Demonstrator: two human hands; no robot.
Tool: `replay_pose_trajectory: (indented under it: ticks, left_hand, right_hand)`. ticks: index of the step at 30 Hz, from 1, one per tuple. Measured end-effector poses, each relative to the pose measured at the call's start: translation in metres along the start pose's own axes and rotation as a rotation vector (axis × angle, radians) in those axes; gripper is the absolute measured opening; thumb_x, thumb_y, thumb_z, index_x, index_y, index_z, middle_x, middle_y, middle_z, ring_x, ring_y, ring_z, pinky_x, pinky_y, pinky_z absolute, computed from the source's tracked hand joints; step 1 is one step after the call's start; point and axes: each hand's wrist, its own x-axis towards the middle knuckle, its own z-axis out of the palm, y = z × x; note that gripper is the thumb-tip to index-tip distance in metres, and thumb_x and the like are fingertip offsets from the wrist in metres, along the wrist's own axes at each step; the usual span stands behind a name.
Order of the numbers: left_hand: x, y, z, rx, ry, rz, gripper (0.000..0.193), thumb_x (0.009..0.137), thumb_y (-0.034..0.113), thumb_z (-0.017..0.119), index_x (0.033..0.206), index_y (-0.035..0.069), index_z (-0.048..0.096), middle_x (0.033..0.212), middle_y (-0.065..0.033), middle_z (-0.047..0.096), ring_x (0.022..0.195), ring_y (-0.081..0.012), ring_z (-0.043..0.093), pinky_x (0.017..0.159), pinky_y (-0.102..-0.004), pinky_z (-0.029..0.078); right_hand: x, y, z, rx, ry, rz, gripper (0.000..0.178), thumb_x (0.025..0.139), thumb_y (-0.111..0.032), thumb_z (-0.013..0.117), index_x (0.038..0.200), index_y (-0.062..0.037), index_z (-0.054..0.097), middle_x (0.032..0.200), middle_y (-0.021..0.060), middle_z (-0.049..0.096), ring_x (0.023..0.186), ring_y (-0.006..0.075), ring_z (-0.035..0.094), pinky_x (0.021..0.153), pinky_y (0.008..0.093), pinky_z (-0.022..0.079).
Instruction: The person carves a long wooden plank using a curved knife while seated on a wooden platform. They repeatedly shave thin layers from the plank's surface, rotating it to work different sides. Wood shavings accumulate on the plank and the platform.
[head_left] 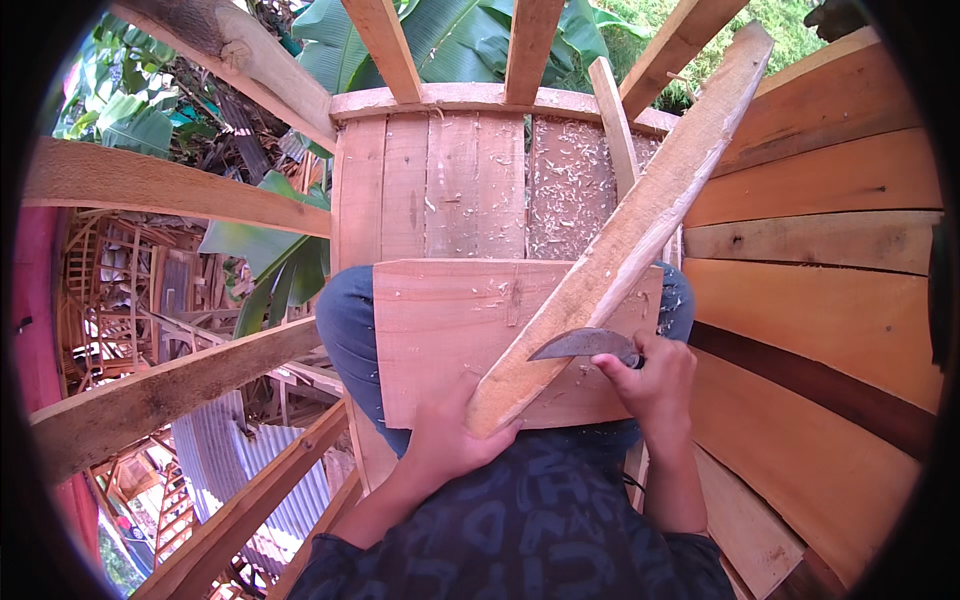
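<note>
The left hand [448, 437] clasps the plank [640, 225]; the right hand [662, 378] grips the knife [580, 344], best stroked shallowly, away from the left.

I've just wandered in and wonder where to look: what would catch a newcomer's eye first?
First, probably the curved-bladed knife in the right hand, set across a long wooden plank slanting toward the upper right. The left hand grips the plank's lower end above a wide board across the knees. Pale wood shavings litter the boards beyond.
</note>
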Motion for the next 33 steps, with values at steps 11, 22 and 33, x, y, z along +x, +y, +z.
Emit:
replay_pose_trajectory:
  ticks: [11, 22, 33]
  left_hand:
    - [0.003, 0.001, 0.009, 0.056, -0.027, 0.003, 0.042, 0.068, 0.022, 0.082, 0.098, 0.000, 0.062, 0.082, -0.0121, 0.068, 0.074, -0.0264, 0.069, 0.067, -0.0327, 0.053]
    - [0.008, 0.002, 0.010, 0.044, 0.014, 0.005, 0.046, 0.067, 0.022, 0.083, 0.101, 0.001, 0.061, 0.086, -0.0145, 0.068, 0.077, -0.0268, 0.070, 0.067, -0.0333, 0.054]
    - [0.006, -0.005, 0.007, -0.007, -0.001, 0.036, 0.048, 0.067, 0.025, 0.082, 0.103, 0.001, 0.061, 0.085, -0.0166, 0.069, 0.075, -0.0299, 0.071, 0.064, -0.0356, 0.055]
  right_hand:
    - [0.038, 0.091, -0.059, 0.153, 0.261, 0.219, 0.076, 0.083, -0.070, 0.053, 0.057, 0.0009, 0.047, 0.048, 0.0104, 0.039, 0.047, 0.0210, 0.039, 0.048, 0.0403, 0.036]
    - [0.041, 0.047, -0.025, -0.104, 0.093, 0.137, 0.071, 0.077, -0.067, 0.062, 0.059, 0.0012, 0.051, 0.054, 0.0213, 0.052, 0.058, 0.0434, 0.057, 0.053, 0.0479, 0.044]
    - [0.026, 0.028, -0.017, 0.067, -0.001, -0.001, 0.051, 0.086, -0.054, 0.060, 0.080, -0.0043, 0.068, 0.061, 0.0195, 0.059, 0.061, 0.0389, 0.062, 0.053, 0.0431, 0.047]
